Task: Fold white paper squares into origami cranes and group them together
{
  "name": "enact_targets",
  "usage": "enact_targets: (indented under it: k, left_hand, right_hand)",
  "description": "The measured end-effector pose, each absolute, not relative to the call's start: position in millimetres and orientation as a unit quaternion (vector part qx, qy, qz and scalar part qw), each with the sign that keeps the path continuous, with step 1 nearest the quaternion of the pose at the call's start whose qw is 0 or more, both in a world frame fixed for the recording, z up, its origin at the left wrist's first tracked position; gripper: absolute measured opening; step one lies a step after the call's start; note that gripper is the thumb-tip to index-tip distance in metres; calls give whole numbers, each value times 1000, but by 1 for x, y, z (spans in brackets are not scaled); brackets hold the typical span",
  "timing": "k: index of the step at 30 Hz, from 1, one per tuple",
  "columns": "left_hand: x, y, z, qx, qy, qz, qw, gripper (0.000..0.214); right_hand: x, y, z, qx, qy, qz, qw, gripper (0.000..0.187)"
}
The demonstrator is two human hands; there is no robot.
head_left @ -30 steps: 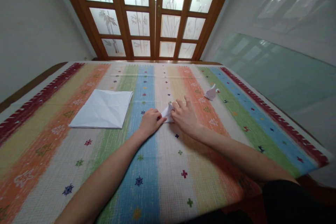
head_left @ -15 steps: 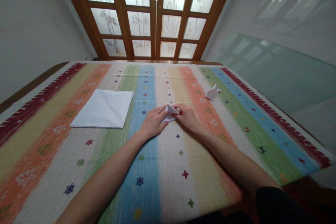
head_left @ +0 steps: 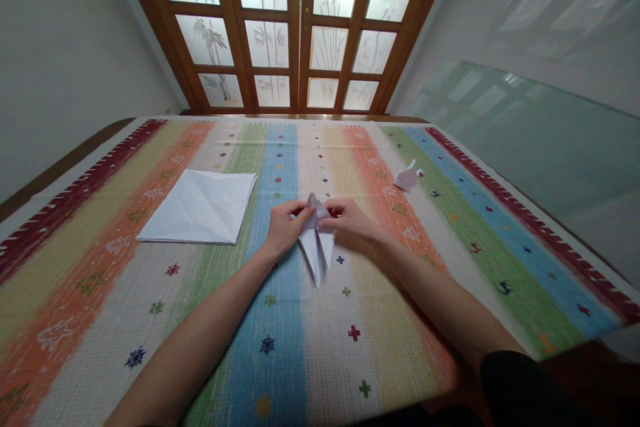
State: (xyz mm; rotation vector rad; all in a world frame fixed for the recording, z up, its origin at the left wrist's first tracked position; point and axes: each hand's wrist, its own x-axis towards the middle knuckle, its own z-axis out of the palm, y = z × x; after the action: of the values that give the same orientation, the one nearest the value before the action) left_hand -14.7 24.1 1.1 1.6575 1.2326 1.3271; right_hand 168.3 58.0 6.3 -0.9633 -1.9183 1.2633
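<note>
the fingers of the left hand [head_left: 285,229] are pinched together on the upper left edge of the folded paper [head_left: 311,251], thumb on top; those of the right hand [head_left: 353,220] are bent in close on its upper right edge, also gripping it. the folded paper sits between the two hands, two long points aimed at the person and a shorter peak facing away. judging by this, much of the creasing is done, but the points hang apart and the shape looks unfinished. right of the folded paper and farther off stands a small paper figure [head_left: 407,179], seemingly complete; left of it lies flat white paper [head_left: 203,207], creased but apparently not shaped. beneath it, a striped cloth [head_left: 395,347] covers the counter. no brand, label or writing can be read.
</note>
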Motion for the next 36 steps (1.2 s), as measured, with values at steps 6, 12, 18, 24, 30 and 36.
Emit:
enact_targets:
  k: [6, 12, 18, 24, 30, 36]
  left_hand:
    - [-12, 23, 3, 588, 475, 520, 398, 28]
    - [-8, 21, 2, 579, 485, 526, 391, 29]
    - [-8, 20, 2, 585, 491, 513, 391, 34]
    - [-7, 19, 2, 584, 489, 519, 387, 34]
    - [-7, 18, 2, 585, 483, 532, 376, 28]
    - [-8, 19, 2, 575, 480, 524, 405, 31]
  right_hand:
    - [164, 53, 5, -373, -661, 521, 390, 42]
    - [154, 50, 1, -404, -592, 565, 408, 33]
    - [152, 47, 0, -399, -540, 621, 406, 23]
    - [150, 45, -1, -408, -514, 631, 414, 29]
    - [145, 40, 3, -395, -540, 607, 429, 39]
    - [144, 36, 6, -396, -578, 566, 434, 41]
